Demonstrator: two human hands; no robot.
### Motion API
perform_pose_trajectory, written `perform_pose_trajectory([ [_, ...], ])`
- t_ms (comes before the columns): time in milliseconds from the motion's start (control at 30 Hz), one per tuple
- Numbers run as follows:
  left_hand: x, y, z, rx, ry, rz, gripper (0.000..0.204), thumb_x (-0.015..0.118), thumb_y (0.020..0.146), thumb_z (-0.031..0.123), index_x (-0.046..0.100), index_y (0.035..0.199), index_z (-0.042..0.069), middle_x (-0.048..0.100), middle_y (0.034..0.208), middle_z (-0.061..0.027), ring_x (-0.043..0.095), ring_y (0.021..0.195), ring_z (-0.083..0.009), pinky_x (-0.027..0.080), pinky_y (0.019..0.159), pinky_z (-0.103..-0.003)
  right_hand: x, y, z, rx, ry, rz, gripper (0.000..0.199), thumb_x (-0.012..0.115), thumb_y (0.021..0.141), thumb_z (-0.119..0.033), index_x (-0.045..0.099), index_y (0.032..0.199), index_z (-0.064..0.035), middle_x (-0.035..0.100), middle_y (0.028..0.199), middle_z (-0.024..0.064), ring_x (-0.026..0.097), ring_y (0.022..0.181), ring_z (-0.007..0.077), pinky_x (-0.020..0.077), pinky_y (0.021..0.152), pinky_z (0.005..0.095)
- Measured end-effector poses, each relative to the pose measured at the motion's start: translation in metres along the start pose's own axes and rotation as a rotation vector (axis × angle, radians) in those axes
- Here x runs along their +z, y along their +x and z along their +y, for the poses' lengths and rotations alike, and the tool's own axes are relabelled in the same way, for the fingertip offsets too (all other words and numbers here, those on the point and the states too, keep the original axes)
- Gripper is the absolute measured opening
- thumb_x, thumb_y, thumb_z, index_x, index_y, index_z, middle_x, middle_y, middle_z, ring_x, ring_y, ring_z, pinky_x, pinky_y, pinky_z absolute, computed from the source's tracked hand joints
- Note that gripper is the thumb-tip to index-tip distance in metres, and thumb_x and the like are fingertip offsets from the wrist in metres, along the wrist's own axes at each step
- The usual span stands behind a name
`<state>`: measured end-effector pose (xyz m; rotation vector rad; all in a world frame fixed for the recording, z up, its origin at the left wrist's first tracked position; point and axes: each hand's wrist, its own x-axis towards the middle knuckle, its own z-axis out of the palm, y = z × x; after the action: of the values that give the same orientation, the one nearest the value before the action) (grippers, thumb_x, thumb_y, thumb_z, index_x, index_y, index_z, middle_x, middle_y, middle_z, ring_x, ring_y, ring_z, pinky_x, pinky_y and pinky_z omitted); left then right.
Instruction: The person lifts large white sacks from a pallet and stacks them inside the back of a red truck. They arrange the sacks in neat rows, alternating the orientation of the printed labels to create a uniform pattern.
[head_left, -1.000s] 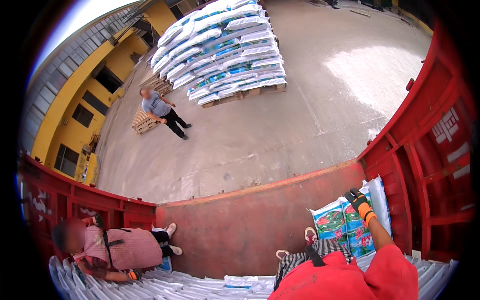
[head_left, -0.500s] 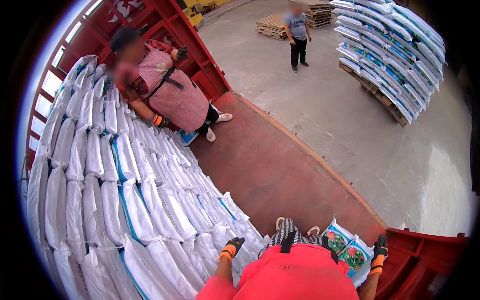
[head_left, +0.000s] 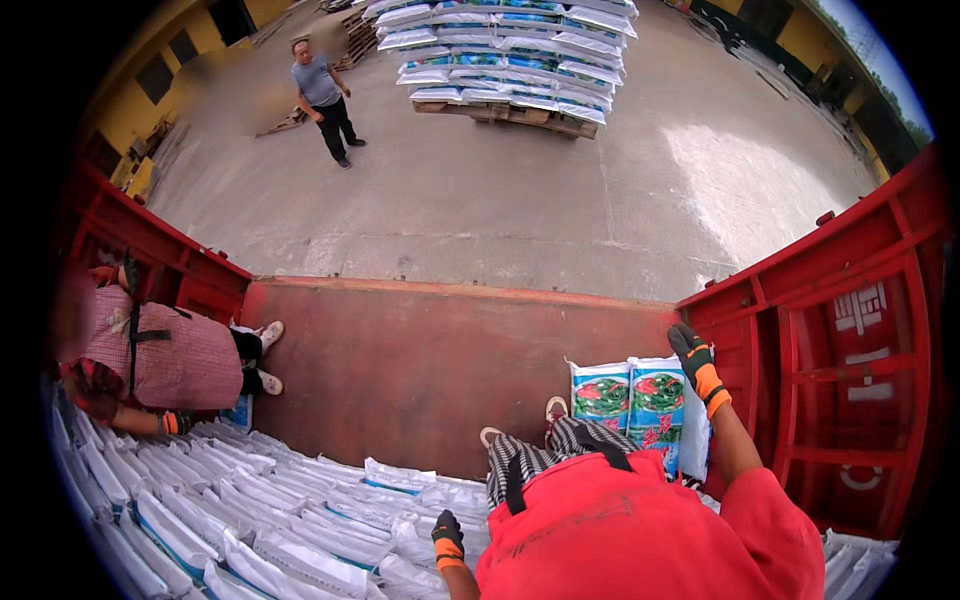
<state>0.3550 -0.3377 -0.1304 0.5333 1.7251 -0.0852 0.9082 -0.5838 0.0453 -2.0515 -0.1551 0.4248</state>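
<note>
My right hand, in a black and orange glove, reaches forward and rests on the top right corner of two upright printed sacks, fingers curled over the edge. The sacks stand on the red truck bed against the red side wall. My left hand, gloved the same way, is low at my side and touches the layer of flat white sacks. Its fingers are partly hidden. My red shirt and striped trousers fill the lower middle.
A crouching person in a checked top works at the white sacks on the left, by the left red wall. Beyond the bed's edge lies a concrete yard, where a person in grey stands beside a pallet stacked with sacks.
The view has swung from the left side of the truck back to the front. My right hand stays at the upright sacks. My left hand has dropped onto the white sacks.
</note>
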Motion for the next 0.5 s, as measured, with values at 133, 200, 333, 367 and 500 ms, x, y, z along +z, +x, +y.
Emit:
perform_pose_trajectory([
  [133, -0.005, 0.015, 0.004, -0.004, 0.042, -0.021, 0.030, 0.053, 0.085, 0.044, 0.055, 0.100, 0.018, 0.058, 0.092, -0.0011, 0.052, 0.080, -0.0201, 0.039, 0.066, -0.038, -0.009, -0.015, 0.008, -0.005, 0.010, 0.049, 0.039, 0.064, 0.087, -0.025, 0.057, 0.114, 0.0020, 0.063, 0.108, 0.0134, 0.058, 0.099, 0.0179, 0.0453, 0.085, 0.0293],
  [200, -0.011, 0.019, 0.011, 0.018, 0.059, -0.055, 0.038, 0.050, 0.086, 0.044, 0.053, 0.108, 0.013, 0.058, 0.100, -0.0044, 0.052, 0.086, -0.0220, 0.040, 0.074, -0.039, -0.010, -0.027, 0.004, 0.013, -0.110, 0.107, 0.043, 0.063, 0.086, -0.030, 0.058, 0.114, 0.0020, 0.063, 0.108, 0.0142, 0.058, 0.100, 0.0195, 0.0449, 0.086, 0.0306],
  [333, -0.011, 0.006, 0.037, 0.050, 0.055, -0.161, 0.022, 0.050, 0.087, 0.037, 0.042, 0.075, 0.020, 0.042, 0.067, 0.0020, 0.043, 0.066, -0.0150, 0.032, 0.061, -0.034, -0.020, -0.043, 0.015, 0.052, -0.071, 0.138, 0.045, 0.063, 0.086, -0.031, 0.057, 0.115, 0.0026, 0.062, 0.108, 0.0158, 0.058, 0.101, 0.0206, 0.0442, 0.087, 0.0309],
  [367, -0.013, 0.006, 0.041, 0.068, 0.044, -0.170, 0.022, 0.050, 0.087, 0.037, 0.042, 0.074, 0.020, 0.041, 0.066, 0.0021, 0.042, 0.065, -0.0147, 0.032, 0.060, -0.034, -0.021, -0.041, 0.017, 0.067, -0.056, 0.136, 0.045, 0.063, 0.086, -0.031, 0.057, 0.115, 0.0029, 0.062, 0.109, 0.0160, 0.058, 0.102, 0.0207, 0.0440, 0.088, 0.0306],
  [500, -0.023, 0.009, 0.040, 0.083, 0.055, -0.058, 0.028, 0.054, 0.085, 0.042, 0.055, 0.098, 0.017, 0.057, 0.087, -0.0007, 0.053, 0.082, -0.0187, 0.039, 0.071, -0.038, -0.022, -0.047, 0.023, 0.089, -0.020, 0.181, 0.047, 0.065, 0.085, -0.031, 0.056, 0.116, 0.0039, 0.061, 0.113, 0.0162, 0.057, 0.105, 0.0212, 0.0436, 0.089, 0.0303],
])
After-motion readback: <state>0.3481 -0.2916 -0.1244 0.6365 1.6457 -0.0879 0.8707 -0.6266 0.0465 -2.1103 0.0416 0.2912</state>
